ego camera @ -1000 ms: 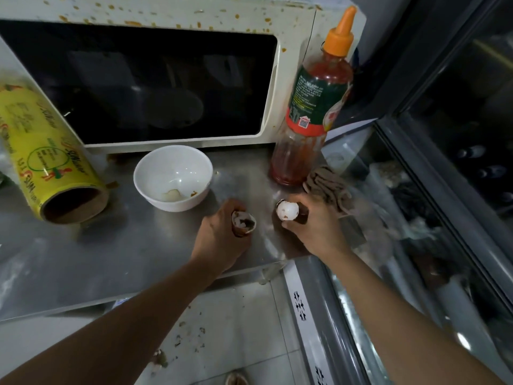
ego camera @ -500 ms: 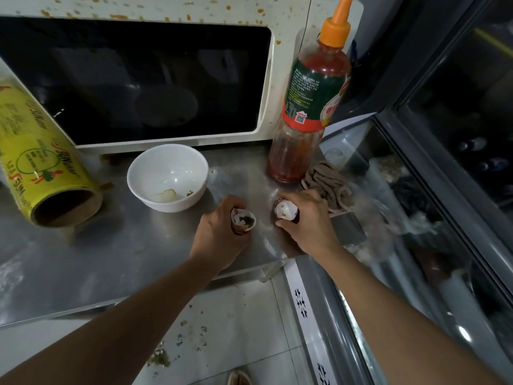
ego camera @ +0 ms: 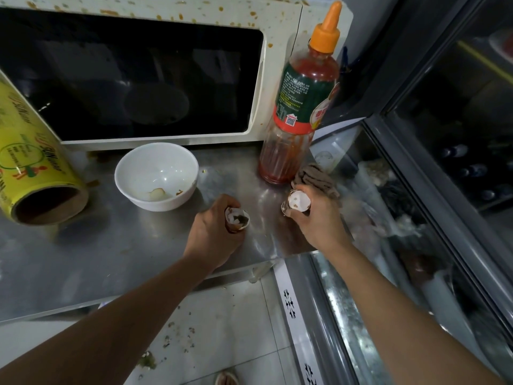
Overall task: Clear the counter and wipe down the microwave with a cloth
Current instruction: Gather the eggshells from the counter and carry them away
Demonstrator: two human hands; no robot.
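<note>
1. White, brittle eggshell halves sit one in each fist: the left hand (ego camera: 215,234) curls round one eggshell (ego camera: 237,220), and the right hand (ego camera: 315,220) grips the other eggshell (ego camera: 298,202).
2. Holding lightly should keep the shells from crumbling onto the steel counter (ego camera: 111,254).
3. At the right hand's 1 o'clock lies the cloth (ego camera: 316,180), beside the sauce bottle (ego camera: 301,107).
4. Bowl (ego camera: 156,176) and wrap roll (ego camera: 33,162) remain before the spattered microwave (ego camera: 155,76).

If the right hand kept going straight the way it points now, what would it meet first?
Most likely the brown cloth, crumpled just beyond the right hand, which grips an eggshell. The sauce bottle stands slightly left of that line; depth is uncertain.
</note>
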